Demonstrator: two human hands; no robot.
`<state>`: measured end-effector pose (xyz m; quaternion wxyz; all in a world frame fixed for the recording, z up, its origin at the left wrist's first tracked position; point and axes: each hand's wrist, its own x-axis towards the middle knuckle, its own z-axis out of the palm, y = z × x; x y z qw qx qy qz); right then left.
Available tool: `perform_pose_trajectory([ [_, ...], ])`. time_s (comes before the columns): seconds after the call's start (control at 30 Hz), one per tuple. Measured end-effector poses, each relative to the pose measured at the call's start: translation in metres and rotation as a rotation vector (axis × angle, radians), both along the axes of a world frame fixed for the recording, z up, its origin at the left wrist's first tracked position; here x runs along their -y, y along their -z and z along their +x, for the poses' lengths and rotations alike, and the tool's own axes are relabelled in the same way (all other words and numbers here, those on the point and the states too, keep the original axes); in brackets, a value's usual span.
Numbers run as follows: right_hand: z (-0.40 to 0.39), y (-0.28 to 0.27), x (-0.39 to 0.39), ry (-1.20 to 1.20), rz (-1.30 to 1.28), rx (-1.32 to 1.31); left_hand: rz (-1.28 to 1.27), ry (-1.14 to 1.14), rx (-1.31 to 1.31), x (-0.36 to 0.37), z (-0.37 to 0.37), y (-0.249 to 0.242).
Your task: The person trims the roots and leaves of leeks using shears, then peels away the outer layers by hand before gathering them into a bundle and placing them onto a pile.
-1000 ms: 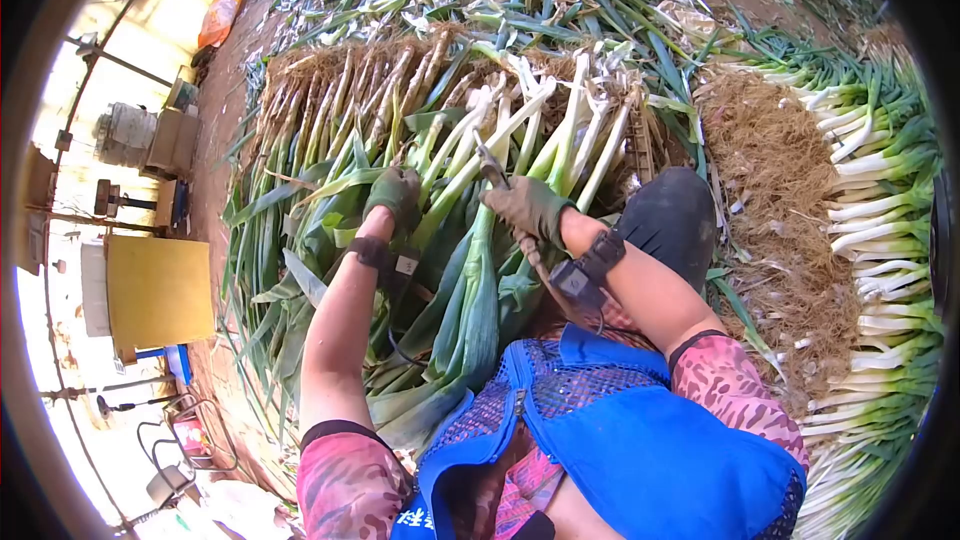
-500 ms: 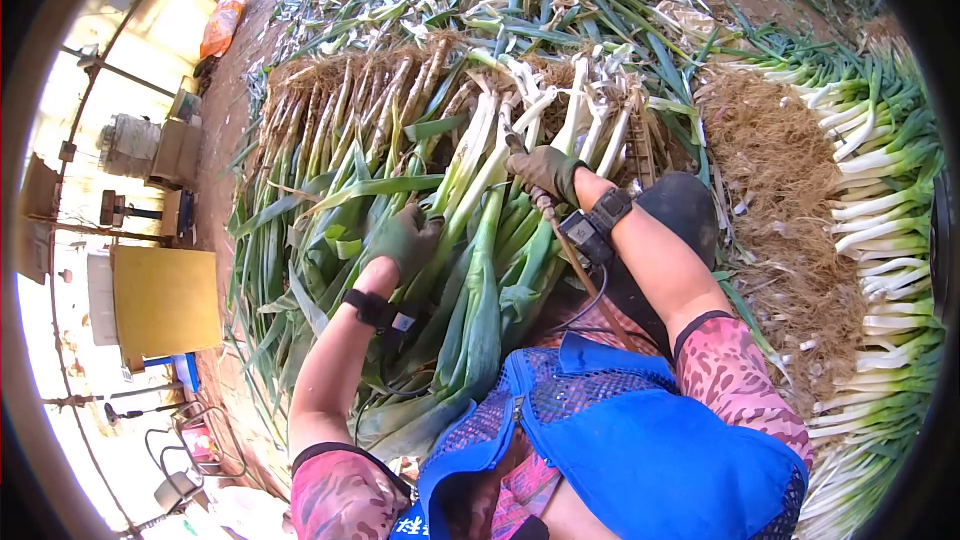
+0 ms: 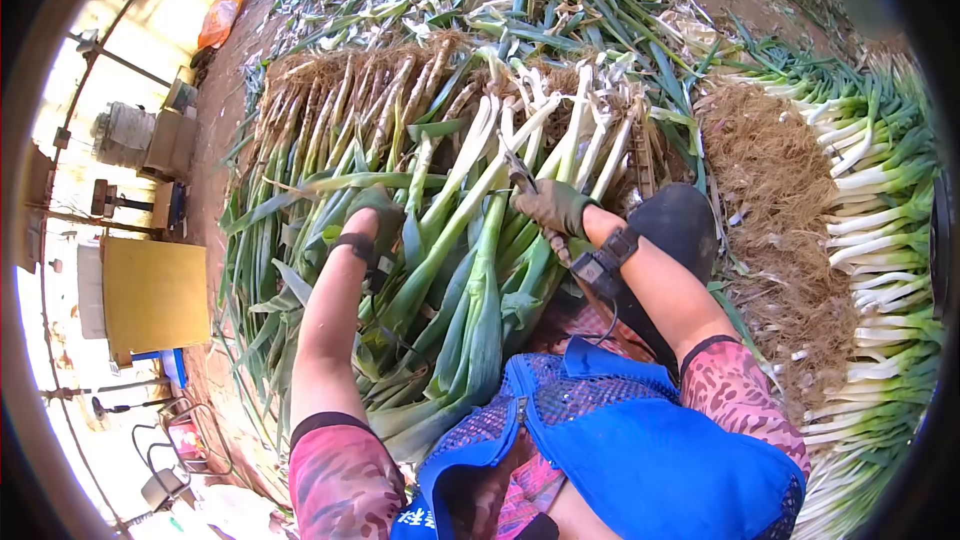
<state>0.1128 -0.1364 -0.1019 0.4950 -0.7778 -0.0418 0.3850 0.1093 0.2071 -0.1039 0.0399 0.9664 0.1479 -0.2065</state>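
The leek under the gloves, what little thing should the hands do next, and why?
Probably slide the tool in the right hand up toward the leek's rooty white end. The tool already lies along that stalk, the left hand rests among the green leaves beside it, and the roots still look attached. That is only a guess.

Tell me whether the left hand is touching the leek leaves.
Touching. The head view shows the gloved left hand pushed in among the green leek leaves, with leaves lying over and against it.
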Motion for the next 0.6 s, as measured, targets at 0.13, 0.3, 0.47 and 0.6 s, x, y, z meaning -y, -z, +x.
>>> perform_pose_trajectory([
  [0.13, -0.016, 0.009, 0.005, -0.002, 0.083, -0.02, 0.097, 0.035, -0.03, 0.024, 0.01, -0.023],
  [0.3, -0.047, -0.02, 0.022, -0.071, 0.161, 0.123, -0.356, -0.127, 0.225, -0.002, 0.011, -0.085],
  [0.47, -0.051, -0.044, 0.035, 0.112, 0.292, -0.065, -0.99, -0.214, -0.071, 0.013, -0.014, -0.166],
  [0.6, -0.059, -0.036, 0.036, 0.164, 0.287, -0.07, -0.428, 0.271, -0.327, 0.087, -0.056, -0.146],
])
